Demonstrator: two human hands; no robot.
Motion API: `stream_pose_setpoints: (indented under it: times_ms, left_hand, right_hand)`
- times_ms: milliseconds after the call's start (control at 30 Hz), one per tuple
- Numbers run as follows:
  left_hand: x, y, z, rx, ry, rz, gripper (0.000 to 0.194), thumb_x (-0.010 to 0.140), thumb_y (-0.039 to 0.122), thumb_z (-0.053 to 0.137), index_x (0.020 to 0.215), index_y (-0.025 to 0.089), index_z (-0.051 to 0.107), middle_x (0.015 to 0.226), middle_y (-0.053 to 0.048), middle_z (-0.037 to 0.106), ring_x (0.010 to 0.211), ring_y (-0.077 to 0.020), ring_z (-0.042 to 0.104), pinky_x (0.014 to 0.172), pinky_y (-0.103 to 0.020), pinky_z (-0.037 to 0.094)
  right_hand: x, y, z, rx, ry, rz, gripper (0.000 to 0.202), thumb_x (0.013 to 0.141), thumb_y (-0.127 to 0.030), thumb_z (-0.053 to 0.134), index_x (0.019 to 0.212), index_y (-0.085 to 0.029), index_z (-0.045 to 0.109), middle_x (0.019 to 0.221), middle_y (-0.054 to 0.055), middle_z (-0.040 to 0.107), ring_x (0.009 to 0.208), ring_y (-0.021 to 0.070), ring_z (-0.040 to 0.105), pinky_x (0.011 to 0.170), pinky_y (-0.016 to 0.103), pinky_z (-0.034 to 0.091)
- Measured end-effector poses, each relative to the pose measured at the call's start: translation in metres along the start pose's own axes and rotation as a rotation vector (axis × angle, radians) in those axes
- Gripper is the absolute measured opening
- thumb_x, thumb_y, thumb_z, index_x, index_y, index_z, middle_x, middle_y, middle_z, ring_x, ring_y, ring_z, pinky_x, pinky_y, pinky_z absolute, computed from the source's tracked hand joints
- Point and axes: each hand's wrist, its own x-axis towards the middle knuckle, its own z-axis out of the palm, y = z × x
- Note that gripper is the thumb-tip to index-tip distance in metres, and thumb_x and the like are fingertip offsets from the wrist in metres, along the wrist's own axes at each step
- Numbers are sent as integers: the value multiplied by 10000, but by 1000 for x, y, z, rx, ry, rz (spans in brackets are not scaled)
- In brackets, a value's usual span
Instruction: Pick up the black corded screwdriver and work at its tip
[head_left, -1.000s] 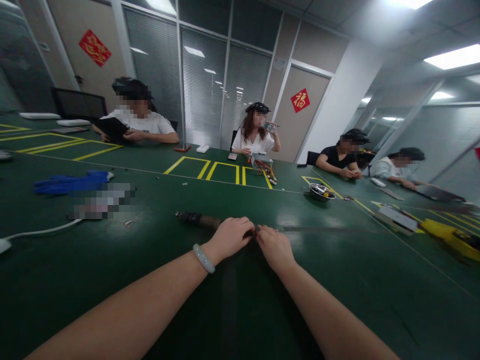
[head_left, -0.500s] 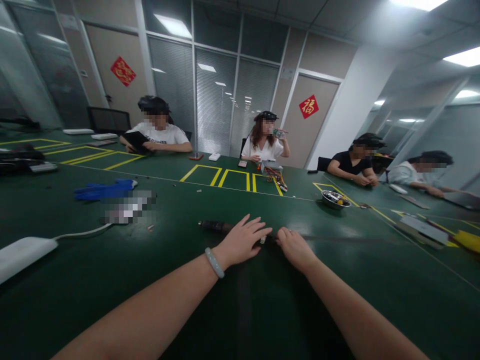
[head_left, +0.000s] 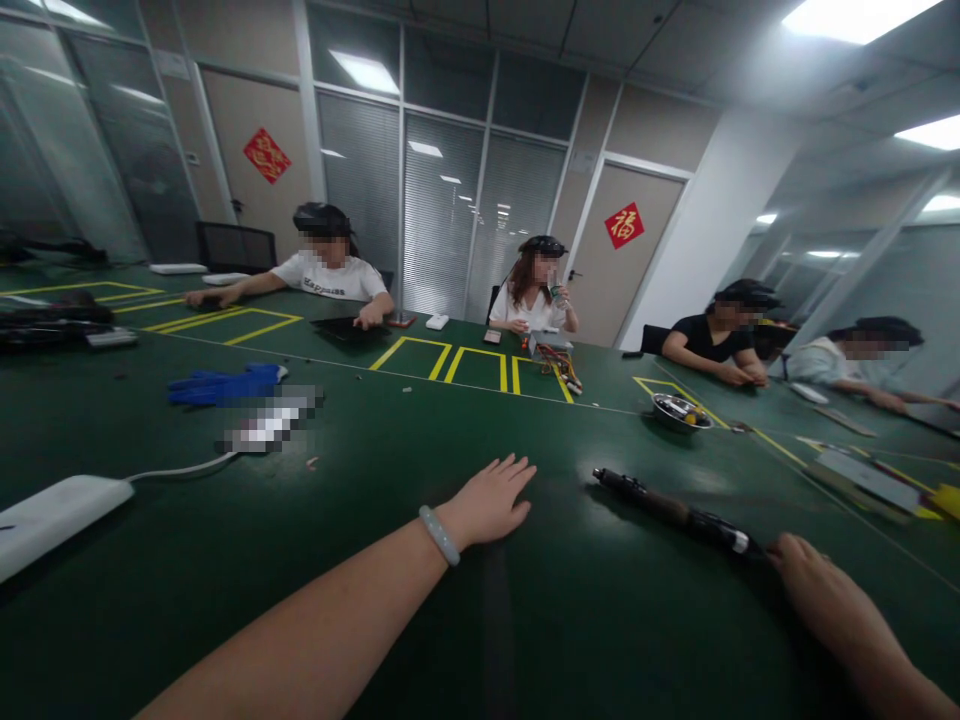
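Observation:
A long, dark electric screwdriver (head_left: 675, 512) slants across the green table (head_left: 570, 620), its narrow tip to the left and a pale band near its rear. The fingers of my right hand (head_left: 825, 590) are closed on its rear end, at the right. My left hand (head_left: 491, 502), with a pale bangle (head_left: 439, 535) at the wrist, rests flat on the table with fingers stretched out. It touches nothing but the tabletop and lies to the left of the screwdriver.
At left are a blue glove (head_left: 225, 384), a blurred-out device on a cable and a white power strip (head_left: 60, 520). A metal bowl (head_left: 681, 413) of small parts stands beyond the screwdriver. Farther back are a metal box with coloured wires (head_left: 559, 365) and several seated people.
My right hand has moved right and nearer, pulling the screwdriver out from beneath my left hand. My left hand stays almost in place. A person at the back left has lowered a dark tablet-like thing.

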Motion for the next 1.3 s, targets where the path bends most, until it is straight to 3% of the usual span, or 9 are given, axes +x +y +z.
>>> stream_pose_setpoints:
  times_ms: [100,200,333,500,600,700,900,1167,1300]
  left_hand:
    - [0,-5,2,-36,-75,2,625,984,549,283,1500,198,267,1567,-94,240,1451,-261,174,1162,-455,180]
    - [-1,-5,1,-46,-95,-7,635,986,565,257,1502,196,267,1571,-93,226,1456,-261,152,1168,-462,164]
    - [-1,3,-4,-29,-83,-15,612,992,542,265,1502,203,269,1571,-89,227,1454,-264,158,1165,-472,177]
    - [-4,16,1,15,-10,140,584,989,434,343,1512,201,227,1587,-94,171,1464,-265,98,1173,-473,166]
    - [-5,17,12,45,-81,240,691,918,381,464,1523,175,198,1592,-105,140,1459,-306,93,1175,-475,158]
    - [-5,14,18,38,-112,228,735,885,390,485,1524,167,198,1592,-95,141,1456,-323,84,1174,-464,149]
    - [-4,14,12,-11,-150,231,770,883,428,470,1537,226,118,1596,-43,138,1460,-305,50,1185,-430,108]
    - [1,14,11,-92,-156,191,784,874,377,499,1538,225,112,1591,-46,157,1457,-295,97,1179,-407,170]
    - [0,15,9,-109,-178,175,791,885,367,499,1540,248,72,1602,-36,104,1458,-297,95,1196,-414,122]
  right_hand:
    - [0,-10,-6,-53,0,33,249,848,-415,425,823,-234,595,825,136,650,640,241,639,590,380,457]
    - [10,-57,-25,-123,110,-28,356,810,-437,501,1069,-218,607,1039,143,663,817,290,659,728,439,490]
    - [34,-173,-55,-24,250,-168,485,860,-430,471,1274,-183,528,1272,143,576,1097,297,582,931,446,455]
    - [42,-342,-67,341,85,-432,484,952,-403,393,1402,-227,421,1424,86,474,1317,242,419,1082,438,355]
    - [32,-401,-59,495,-75,-595,480,965,-413,395,1417,-252,412,1442,54,466,1357,220,370,1136,432,285]
    - [26,-415,-52,576,-144,-612,481,964,-427,417,1410,-248,426,1446,47,462,1369,211,348,1167,421,227]
    - [39,-398,-51,613,-210,-684,543,944,-492,451,1436,-271,387,1472,48,428,1367,214,349,1160,405,235]
    - [53,-398,-49,618,-215,-715,549,921,-560,454,1402,-297,433,1416,49,489,1327,232,393,1136,421,246]
    - [54,-396,-49,664,-258,-698,551,915,-578,455,1397,-312,432,1423,35,480,1338,228,376,1142,420,232]
